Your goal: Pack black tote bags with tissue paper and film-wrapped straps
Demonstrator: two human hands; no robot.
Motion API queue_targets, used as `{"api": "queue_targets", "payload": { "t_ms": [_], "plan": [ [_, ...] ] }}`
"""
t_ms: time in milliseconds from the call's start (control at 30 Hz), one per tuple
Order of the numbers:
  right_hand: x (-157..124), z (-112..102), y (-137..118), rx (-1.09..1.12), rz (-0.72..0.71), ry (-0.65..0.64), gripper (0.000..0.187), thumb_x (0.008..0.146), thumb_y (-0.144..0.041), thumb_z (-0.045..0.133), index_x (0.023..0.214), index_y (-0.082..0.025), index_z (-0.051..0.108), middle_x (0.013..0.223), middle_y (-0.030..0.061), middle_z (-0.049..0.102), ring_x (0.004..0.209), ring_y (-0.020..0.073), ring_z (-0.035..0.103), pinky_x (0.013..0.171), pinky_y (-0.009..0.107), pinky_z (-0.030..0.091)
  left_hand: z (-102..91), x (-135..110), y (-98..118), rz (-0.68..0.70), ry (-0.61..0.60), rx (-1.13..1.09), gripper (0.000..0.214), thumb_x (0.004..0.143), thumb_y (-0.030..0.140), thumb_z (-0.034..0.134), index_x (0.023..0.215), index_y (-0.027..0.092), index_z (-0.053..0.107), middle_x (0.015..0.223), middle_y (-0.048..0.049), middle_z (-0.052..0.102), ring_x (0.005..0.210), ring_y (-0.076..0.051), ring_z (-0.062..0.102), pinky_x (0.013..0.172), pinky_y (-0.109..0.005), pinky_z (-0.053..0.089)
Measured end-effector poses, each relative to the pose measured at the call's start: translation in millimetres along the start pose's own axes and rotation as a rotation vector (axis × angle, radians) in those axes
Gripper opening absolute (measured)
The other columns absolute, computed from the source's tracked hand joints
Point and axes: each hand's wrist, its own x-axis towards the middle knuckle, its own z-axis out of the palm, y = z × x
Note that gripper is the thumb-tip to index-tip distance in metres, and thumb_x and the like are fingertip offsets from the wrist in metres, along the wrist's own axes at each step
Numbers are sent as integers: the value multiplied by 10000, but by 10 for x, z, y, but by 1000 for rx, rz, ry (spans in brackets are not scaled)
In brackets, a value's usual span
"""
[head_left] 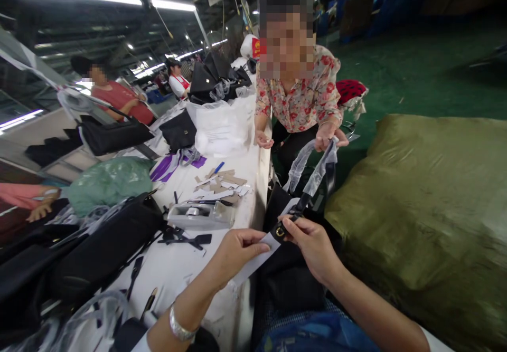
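My left hand [233,254] pinches a white paper strip [259,259] near the table edge. My right hand [311,244] pinches the end of a black bag strap [304,201] by its gold ring fitting [280,231]. The strap runs up to a clear plastic wrap [317,175] that a person in a floral shirt [301,98] opposite me grips with one hand [327,136]. A black bag [293,283] lies under my hands, on my lap.
A white work table [186,267] carries a tape dispenser [200,216], cardboard pieces [222,180], purple scraps, black bags [106,246] and a white plastic bag [222,127]. A big olive sack [423,209] fills the right. Other workers sit at the far left.
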Motion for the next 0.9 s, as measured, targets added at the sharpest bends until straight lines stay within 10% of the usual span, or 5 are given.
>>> {"api": "queue_targets", "payload": {
  "t_ms": [467, 733, 900],
  "plan": [
    [-116, 50, 97, -317, -268, -72, 138, 845, -394, 718, 905, -292, 789, 951, 39, 726, 930, 254, 649, 858, 377, 518, 84, 29, -135, 14, 79, -28, 320, 775, 395, 762, 1014, 183, 771, 961, -66, 751, 823, -199, 629, 720, -261, 437],
    [-179, -96, 42, 239, 203, -59, 426, 867, -591, 640, 1045, -225, 764, 1048, 92, 708, 968, 242, 640, 895, 399, 529, 135, 66, -84, 29, 52, 43, 308, 782, 390, 754, 961, 140, 746, 880, -65, 734, 772, -172, 612, 694, -244, 436],
    [-198, -132, 59, 261, 232, -1, 399, 768, -546, 772, 929, -181, 785, 1040, 106, 719, 1035, 266, 632, 971, 426, 506, 184, 114, -38, 14, -32, 75, 303, 806, 385, 729, 1000, 153, 749, 947, -63, 746, 839, -186, 635, 745, -246, 454]
  ]
}}
